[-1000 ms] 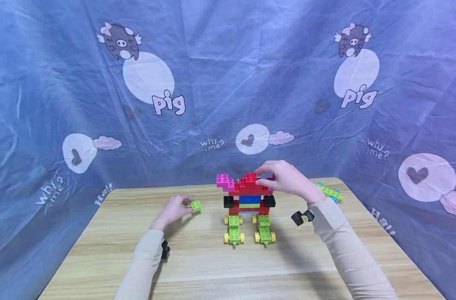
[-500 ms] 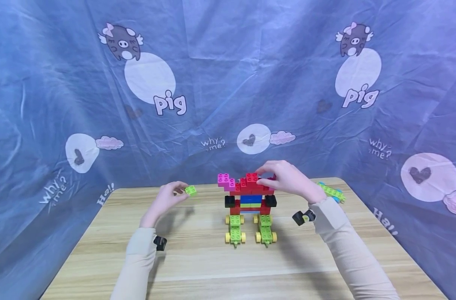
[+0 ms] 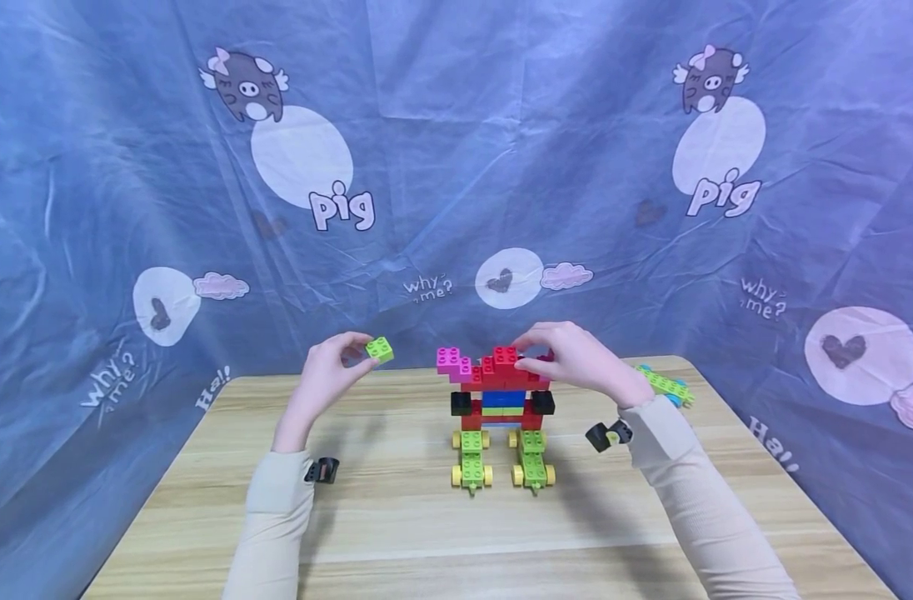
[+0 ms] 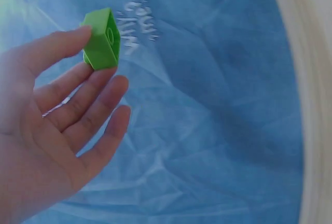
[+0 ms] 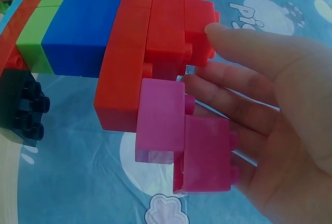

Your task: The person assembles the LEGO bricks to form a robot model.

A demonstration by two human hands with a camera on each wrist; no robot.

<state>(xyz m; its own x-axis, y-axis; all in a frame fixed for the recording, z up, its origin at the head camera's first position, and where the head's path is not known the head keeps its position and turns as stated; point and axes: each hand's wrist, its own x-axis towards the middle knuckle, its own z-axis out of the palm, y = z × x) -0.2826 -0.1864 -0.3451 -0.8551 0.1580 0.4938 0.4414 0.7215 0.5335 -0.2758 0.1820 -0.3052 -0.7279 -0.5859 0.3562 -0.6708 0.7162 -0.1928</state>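
Observation:
My left hand [image 3: 323,375] pinches a lime green building brick [image 3: 379,350] between thumb and fingers, raised above the table to the left of a brick figure. In the left wrist view the green brick [image 4: 100,45] shows its hollow underside, with the other fingers loosely spread below. My right hand [image 3: 576,360] grips the red top brick [image 5: 198,29] of the figure, thumb on its near face and fingers behind. The standing figure has a blue brick body [image 3: 503,398], pink bricks [image 3: 448,359] at the shoulders, black bricks [image 3: 461,404] at the sides, and green wheeled bases [image 3: 471,469] underneath.
Behind the right forearm, at the table's back right, lies a green wheeled base [image 3: 668,385] with blue wheels. The wooden table [image 3: 396,533] ends at a blue printed cloth [image 3: 426,167] hanging behind and beside it.
My left hand has lifted the green brick from low over the table, up and slightly left. The right hand keeps its grip on the figure's red top brick.

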